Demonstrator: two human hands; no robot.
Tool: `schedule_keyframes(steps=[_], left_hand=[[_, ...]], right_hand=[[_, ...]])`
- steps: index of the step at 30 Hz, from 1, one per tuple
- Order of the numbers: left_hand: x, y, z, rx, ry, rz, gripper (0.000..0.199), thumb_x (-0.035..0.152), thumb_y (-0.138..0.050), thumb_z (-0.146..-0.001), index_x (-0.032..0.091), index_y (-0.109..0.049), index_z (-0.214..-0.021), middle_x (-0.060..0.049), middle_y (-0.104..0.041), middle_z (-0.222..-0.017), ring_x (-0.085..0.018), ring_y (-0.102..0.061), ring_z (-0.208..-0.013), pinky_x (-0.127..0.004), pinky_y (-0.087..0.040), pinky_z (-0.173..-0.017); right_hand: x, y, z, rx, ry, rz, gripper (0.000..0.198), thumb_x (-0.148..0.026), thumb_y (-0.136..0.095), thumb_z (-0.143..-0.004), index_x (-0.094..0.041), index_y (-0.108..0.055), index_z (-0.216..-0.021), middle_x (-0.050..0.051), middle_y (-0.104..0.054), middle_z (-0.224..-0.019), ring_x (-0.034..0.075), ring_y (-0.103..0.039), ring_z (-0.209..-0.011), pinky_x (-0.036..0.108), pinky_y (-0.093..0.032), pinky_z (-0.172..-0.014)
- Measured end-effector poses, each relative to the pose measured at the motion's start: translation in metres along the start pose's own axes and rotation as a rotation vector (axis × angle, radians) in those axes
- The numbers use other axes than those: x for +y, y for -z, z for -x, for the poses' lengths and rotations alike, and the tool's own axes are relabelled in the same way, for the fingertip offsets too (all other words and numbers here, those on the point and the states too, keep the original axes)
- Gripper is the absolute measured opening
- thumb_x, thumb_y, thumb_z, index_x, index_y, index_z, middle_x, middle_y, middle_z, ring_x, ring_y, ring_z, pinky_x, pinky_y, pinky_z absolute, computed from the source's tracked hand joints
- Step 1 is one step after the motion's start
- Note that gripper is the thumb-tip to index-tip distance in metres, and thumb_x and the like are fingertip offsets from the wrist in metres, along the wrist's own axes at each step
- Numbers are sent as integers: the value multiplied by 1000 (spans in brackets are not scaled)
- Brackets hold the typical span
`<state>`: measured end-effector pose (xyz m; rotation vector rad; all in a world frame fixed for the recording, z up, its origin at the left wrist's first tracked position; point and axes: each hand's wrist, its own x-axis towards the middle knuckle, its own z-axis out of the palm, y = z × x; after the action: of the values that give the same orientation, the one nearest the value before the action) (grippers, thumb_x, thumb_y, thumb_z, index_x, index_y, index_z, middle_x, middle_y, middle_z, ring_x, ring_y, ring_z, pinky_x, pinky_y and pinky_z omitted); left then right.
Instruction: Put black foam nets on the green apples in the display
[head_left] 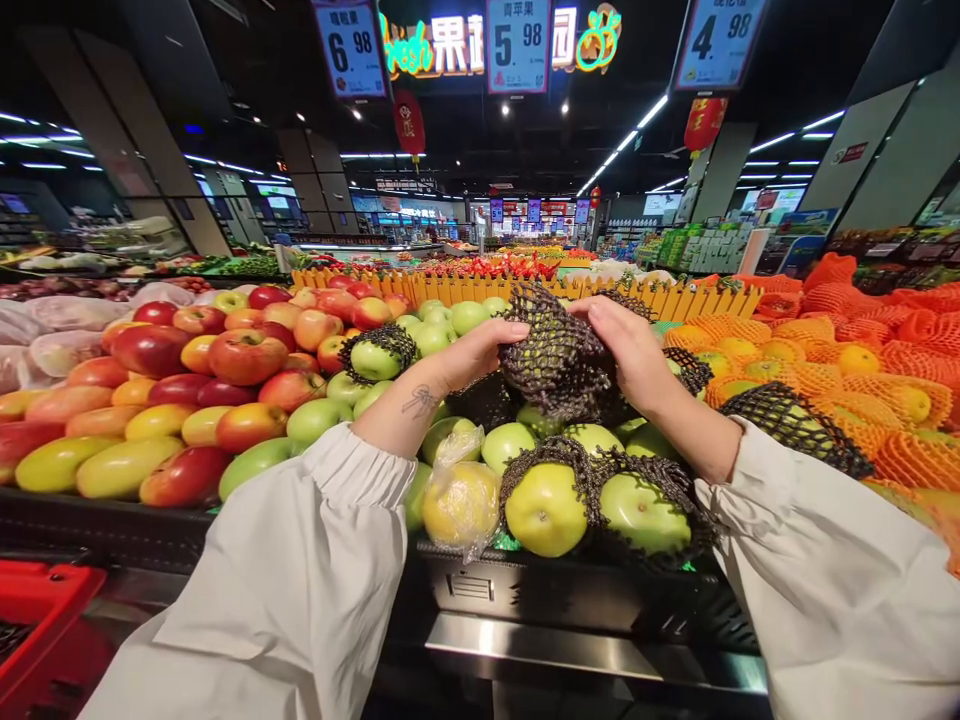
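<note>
Between my two hands, above the fruit display, is a green apple in a black foam net [551, 355]. My left hand [484, 350] grips its left side, thumb on top. My right hand [622, 350] closes on its right side, with fingertips at the upper edge of the net. Most of my fingers are hidden behind the net. Just below lie green apples, two of them in black nets: one netted apple [546, 508] and another netted apple [645, 512]. A yellow fruit in clear plastic wrap [461, 503] sits beside them at the front.
Red and yellow apples [247, 355] are piled to the left. Orange-netted fruit [862, 400] fills the right side. A low yellow fence [450, 290] runs behind the apples. A metal shelf edge [592, 655] borders the front, and a red basket [45, 630] is at lower left.
</note>
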<state>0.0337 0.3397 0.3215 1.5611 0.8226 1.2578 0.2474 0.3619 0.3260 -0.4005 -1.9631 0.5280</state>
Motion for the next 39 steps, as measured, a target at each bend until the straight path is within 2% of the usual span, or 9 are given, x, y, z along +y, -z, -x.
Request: schedule_keyframes(steps=[4,6,10,16,22,25,30,34,39], left_hand=[[0,-7,-4,-22,-22,77,50,54,-76,-70,20,-68,-105,-5,-73,-98,-27,-68,-106,-40,-58,-91],[-3,-10,-4,-21,-20,96,49,55,-78,-72,22,-65,-106,-4,-70,-97,-24,-68,-100,-38,-57,-87],[-7,-12,-3,-44,44,37,52,62,-80,-73,24,-61,-103,1,-62,-83,-15,-64,-77,-31,-55,-73],[0,-13,0,-129,-31,16,56,57,-83,-73,22,-59,-109,-1,-62,-100,-14,-62,-91,-28,-55,-76],[7,-5,-5,79,-133,-51,54,58,-84,-68,18,-50,-81,2,-56,-91,-10,-55,-84,-24,-53,-70],[8,-4,-4,115,-136,-69,51,51,-88,-65,18,-55,-86,3,-56,-92,-9,-54,-83,-20,-48,-69],[10,-5,0,-56,33,47,55,43,-85,-66,20,-61,-110,0,-64,-99,-9,-58,-77,-20,-43,-64],[13,-4,2,-148,41,37,55,42,-83,-63,16,-64,-107,1,-62,-83,-6,-49,-57,-20,-37,-50],[11,2,3,-194,45,50,43,42,-76,-64,16,-65,-97,2,-59,-68,-9,-50,-54,-24,-45,-53]], right_hand=[[-1,-2,2,-161,44,30,86,-73,-74,-73,-26,-52,-140,10,-59,-144,32,-56,-134,50,-40,-118],[0,-3,2,-160,48,119,101,-63,-87,-63,-25,-45,-146,12,-56,-146,35,-55,-134,51,-39,-119],[3,-2,1,-166,97,204,106,-57,-93,-55,-25,-44,-143,12,-57,-142,37,-57,-130,55,-43,-115],[8,3,0,-66,203,422,75,-41,-87,-63,-26,-53,-128,11,-59,-127,35,-59,-119,57,-49,-105],[5,3,-1,119,170,408,72,-35,-80,-61,-27,-48,-125,9,-58,-124,34,-59,-117,56,-49,-105],[4,0,0,129,189,324,77,-33,-78,-59,-27,-41,-125,9,-55,-125,31,-59,-115,51,-51,-102],[2,-1,2,72,278,281,77,-29,-76,-57,-27,-38,-124,10,-49,-125,32,-55,-120,53,-49,-107],[-6,3,2,68,386,344,73,-26,-77,-57,-29,-50,-125,9,-49,-126,35,-49,-129,58,-41,-115],[-13,2,3,48,356,265,78,-26,-77,-59,-28,-50,-132,8,-58,-127,33,-58,-122,54,-47,-110]])
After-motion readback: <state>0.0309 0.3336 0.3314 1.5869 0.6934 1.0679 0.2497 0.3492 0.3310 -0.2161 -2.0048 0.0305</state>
